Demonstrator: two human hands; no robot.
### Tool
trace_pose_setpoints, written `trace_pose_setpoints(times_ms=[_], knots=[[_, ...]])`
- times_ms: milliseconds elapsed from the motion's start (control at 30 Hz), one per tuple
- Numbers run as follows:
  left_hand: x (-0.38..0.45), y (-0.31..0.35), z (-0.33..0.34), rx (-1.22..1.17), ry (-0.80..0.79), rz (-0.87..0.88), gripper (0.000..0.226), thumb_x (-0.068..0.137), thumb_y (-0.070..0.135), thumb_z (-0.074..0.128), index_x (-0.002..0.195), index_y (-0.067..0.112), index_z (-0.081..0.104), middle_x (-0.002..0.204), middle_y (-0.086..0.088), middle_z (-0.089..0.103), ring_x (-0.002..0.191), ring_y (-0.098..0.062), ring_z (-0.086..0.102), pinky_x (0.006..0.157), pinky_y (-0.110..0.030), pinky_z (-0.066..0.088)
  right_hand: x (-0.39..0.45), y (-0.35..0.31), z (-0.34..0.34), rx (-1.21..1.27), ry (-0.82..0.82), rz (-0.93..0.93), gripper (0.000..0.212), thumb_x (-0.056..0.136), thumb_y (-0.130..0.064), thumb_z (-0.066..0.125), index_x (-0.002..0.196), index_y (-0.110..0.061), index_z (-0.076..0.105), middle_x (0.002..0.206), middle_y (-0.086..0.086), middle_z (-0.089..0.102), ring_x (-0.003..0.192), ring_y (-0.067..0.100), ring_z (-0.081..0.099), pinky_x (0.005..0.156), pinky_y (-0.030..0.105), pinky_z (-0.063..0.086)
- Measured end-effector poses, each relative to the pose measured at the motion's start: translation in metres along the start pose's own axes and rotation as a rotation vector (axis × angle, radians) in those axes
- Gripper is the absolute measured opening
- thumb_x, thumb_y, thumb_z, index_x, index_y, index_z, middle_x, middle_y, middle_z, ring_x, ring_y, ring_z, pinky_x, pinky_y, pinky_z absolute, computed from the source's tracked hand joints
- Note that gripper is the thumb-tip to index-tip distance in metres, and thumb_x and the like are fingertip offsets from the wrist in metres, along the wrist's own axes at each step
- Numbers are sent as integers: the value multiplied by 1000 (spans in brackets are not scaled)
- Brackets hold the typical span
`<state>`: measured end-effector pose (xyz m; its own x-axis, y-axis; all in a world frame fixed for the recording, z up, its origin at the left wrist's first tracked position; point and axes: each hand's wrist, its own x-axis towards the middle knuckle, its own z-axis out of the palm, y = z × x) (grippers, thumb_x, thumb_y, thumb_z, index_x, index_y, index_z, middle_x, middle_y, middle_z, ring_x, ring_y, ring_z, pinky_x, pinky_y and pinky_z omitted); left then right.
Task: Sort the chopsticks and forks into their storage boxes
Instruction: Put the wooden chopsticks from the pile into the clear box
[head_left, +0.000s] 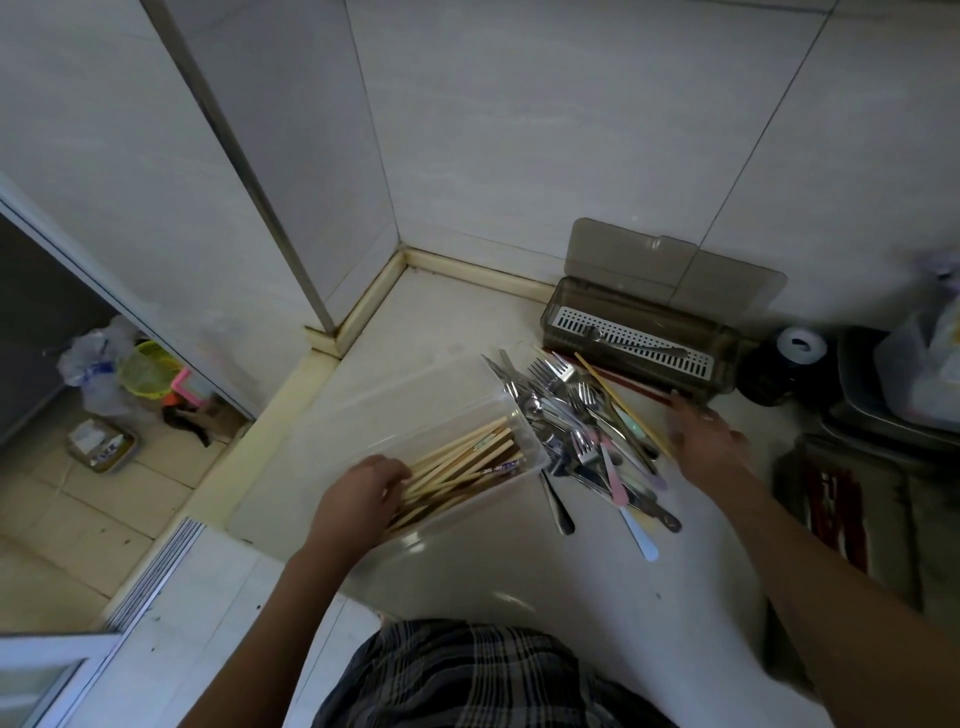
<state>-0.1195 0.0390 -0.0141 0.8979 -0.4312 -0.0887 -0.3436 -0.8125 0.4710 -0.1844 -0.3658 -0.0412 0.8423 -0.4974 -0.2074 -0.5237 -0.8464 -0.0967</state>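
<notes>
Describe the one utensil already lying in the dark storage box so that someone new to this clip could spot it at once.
Start at the smoky brown storage box against the back wall, its lid open and leaning on the tiles. Inside sits a white slotted tray, and on it lies a single metal utensil, lengthwise. Unlike the cutlery pile heaped on the counter in front, it lies alone.

Head view: worn high, faces forward and down.
Range: close over counter (498, 561) corner, arms' reach.
</notes>
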Motion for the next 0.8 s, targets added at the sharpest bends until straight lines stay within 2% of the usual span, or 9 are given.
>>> trace_pose_setpoints(times_ms=[133, 200, 267, 400, 500, 600, 700, 800], knots=[[1, 7, -3, 9, 3, 5, 17, 90, 15, 54, 101, 19, 68, 98, 2, 64, 87, -18, 60, 79, -33, 50, 9, -11, 0, -32, 84, 56, 19, 93, -18, 51, 110, -14, 57, 101, 8, 61, 97, 23, 57, 82, 37, 47], [3, 8, -4, 13, 0, 11, 18, 91, 15, 53, 102, 18, 67, 99, 1, 64, 88, -18, 59, 79, -33, 50, 7, -16, 0, 15, 98, 73, 13, 91, -14, 53, 103, -11, 58, 99, 10, 62, 96, 26, 58, 81, 39, 47], [6, 11, -4, 16, 7, 23, 18, 92, 15, 52, 102, 18, 67, 99, 1, 64, 89, -19, 59, 78, -32, 49, 2, -17, 2, 48, 94, 102, 19, 89, -10, 55, 108, -7, 55, 106, 14, 60, 102, 29, 57, 82, 41, 49], [15, 23, -3, 30, 23, 47, 19, 92, 17, 51, 104, 20, 66, 101, 3, 63, 90, -16, 58, 76, -28, 47, -15, -12, 7, -50, 66, 111, 42, 88, -11, 55, 126, -4, 39, 124, 15, 48, 115, 28, 47, 89, 43, 46], [27, 42, -1, 34, 46, 110, 21, 92, 15, 50, 106, 19, 65, 103, 1, 64, 91, -18, 57, 77, -29, 46, -27, -4, 0, 114, 144, 181, 33, 88, -3, 47, 120, -2, 38, 117, 21, 53, 109, 34, 53, 86, 45, 47], [43, 73, 3, 2, 115, 250, 24, 88, 9, 51, 107, 14, 65, 104, -6, 65, 96, -25, 59, 80, -32, 48, -50, 6, -13, 229, 246, 158, 33, 83, 6, 40, 111, -11, 40, 102, 20, 59, 93, 36, 57, 77, 44, 49], [61, 119, 13, 16, 172, 518, 32, 79, 3, 58, 109, 9, 66, 104, -11, 66, 94, -32, 61, 81, -37, 50, -83, 8, -26, 302, 418, 43, 41, 80, 9, 42, 114, -11, 51, 95, 18, 61, 92, 37, 54, 72, 40, 46], [77, 166, 29, 128, 164, 736, 43, 82, 9, 64, 124, 11, 58, 121, -9, 61, 110, -30, 56, 100, -42, 39, -110, 7, -31, 407, 481, -57, 35, 85, 6, 44, 114, -11, 57, 92, 15, 62, 91, 33, 54, 73, 40, 47]])
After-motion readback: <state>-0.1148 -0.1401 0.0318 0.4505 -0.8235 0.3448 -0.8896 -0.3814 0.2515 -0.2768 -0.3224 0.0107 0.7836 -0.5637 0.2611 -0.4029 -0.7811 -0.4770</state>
